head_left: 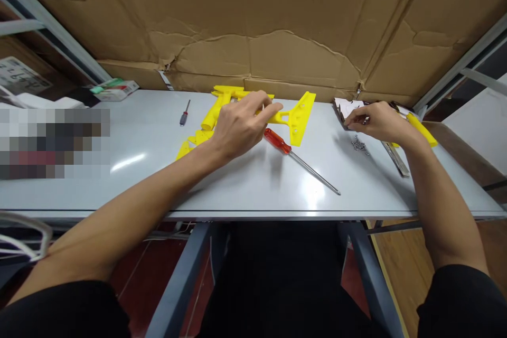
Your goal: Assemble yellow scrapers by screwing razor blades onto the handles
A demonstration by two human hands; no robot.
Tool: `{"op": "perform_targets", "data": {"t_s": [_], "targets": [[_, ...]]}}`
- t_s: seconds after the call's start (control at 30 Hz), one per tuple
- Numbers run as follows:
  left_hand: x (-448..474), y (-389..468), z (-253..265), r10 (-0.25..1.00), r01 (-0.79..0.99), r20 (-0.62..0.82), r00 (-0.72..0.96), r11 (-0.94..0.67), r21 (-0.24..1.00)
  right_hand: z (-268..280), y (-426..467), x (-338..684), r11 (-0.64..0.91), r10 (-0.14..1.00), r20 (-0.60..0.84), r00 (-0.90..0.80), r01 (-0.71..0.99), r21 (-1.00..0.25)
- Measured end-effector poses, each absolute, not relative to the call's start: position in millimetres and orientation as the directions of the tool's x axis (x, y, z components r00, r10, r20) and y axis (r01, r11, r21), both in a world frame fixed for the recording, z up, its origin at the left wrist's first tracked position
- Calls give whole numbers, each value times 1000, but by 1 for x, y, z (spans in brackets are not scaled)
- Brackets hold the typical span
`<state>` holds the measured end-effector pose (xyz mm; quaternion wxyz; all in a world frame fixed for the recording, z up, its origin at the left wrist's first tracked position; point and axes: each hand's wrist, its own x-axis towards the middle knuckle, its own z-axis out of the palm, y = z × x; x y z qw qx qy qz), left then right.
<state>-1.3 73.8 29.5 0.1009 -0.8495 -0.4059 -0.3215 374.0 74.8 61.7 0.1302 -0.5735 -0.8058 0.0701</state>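
Observation:
My left hand is closed round the handle of a yellow plastic scraper, whose wide head with small holes points right. Just below it on the table lies a red-handled screwdriver, its shaft slanting toward the front right. Several more yellow scraper parts lie behind and to the left of that hand. My right hand has its fingertips pinched together above the near edge of a small dark tray. Small shiny bits show at its fingers; I cannot make out what they are. Below it sits a small pile of screws.
A small dark screwdriver lies at the left. Metal blades and a yellow-handled tool are beside my right forearm. Cardboard walls off the back of the white table; a small box stands at the back left.

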Motion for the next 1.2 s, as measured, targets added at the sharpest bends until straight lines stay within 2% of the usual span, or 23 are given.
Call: {"op": "perform_targets", "data": {"t_s": [0.07,0.13,0.2,0.27,0.33,0.4,0.5,0.6,0.77,0.93,1.1,1.17,1.2], "targets": [[-3,75,31,640,758,600,481,-647,82,59,81,383,322,947,71,-314,920,-222],[-5,76,35,659,777,606,445,-621,104,55,81,376,347,938,82,-337,905,-245],[-9,77,41,676,804,636,373,-578,143,48,75,355,420,907,161,-389,861,-286],[-16,80,49,689,827,658,304,-534,178,38,64,324,566,822,274,-500,768,-298],[-25,86,56,702,848,669,246,-490,202,28,50,288,746,660,358,-660,630,-214],[-35,93,59,710,872,677,194,-441,213,19,36,250,855,498,361,-788,517,-52],[-48,106,59,724,920,672,157,-354,167,12,25,187,926,269,278,-922,327,188],[-57,118,55,740,956,661,128,-270,117,9,32,119,930,167,210,-963,225,292],[-68,132,53,758,949,643,110,-273,160,-11,59,36,931,156,145,-977,194,310],[-71,131,55,747,936,656,109,-300,186,-31,60,24,925,175,140,-975,212,316],[-67,125,54,732,913,665,148,-360,193,11,36,76,912,99,255,-962,191,364],[-63,124,52,762,912,636,119,-337,233,39,23,124,886,268,271,-925,347,307],[-60,123,51,777,914,622,94,-315,256,52,16,157,834,421,256,-870,483,269]]}}
